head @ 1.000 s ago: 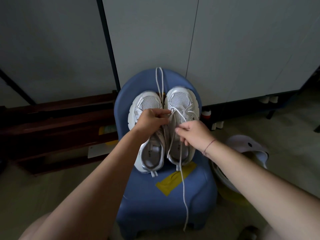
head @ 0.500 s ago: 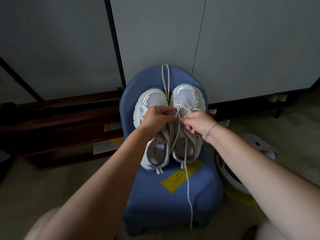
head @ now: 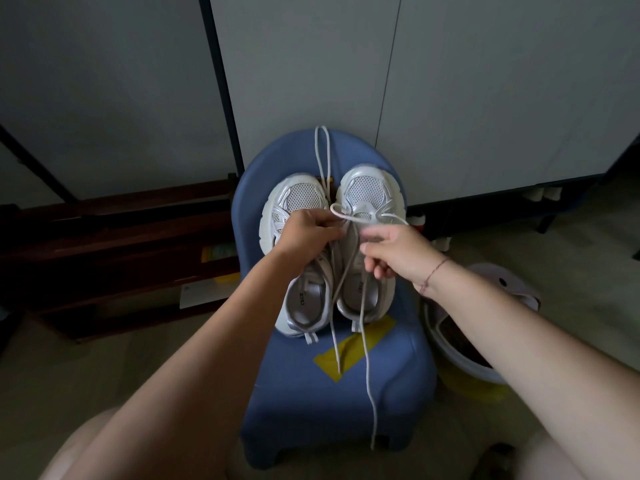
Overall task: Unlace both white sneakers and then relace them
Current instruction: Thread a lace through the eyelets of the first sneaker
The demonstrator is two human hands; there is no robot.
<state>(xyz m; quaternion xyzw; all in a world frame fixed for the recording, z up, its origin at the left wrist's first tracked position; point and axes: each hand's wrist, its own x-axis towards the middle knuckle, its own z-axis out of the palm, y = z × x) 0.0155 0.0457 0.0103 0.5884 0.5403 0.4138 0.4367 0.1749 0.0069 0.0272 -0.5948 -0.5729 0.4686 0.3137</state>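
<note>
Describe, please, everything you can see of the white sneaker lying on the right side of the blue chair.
The right-side sneaker is white, with a mesh toe panel, silvery overlays and a heel tab. It lies on the blue chair, toe toward the backrest, beside the other sneaker. Its lace crosses near the toe; loose ends trail down the seat. The left hand pinches the lace; the right hand hovers over the tongue, grip unclear.

Dim, flat indoor light, soft shadows, wide-angle bending at edges, slight motion blur
</note>
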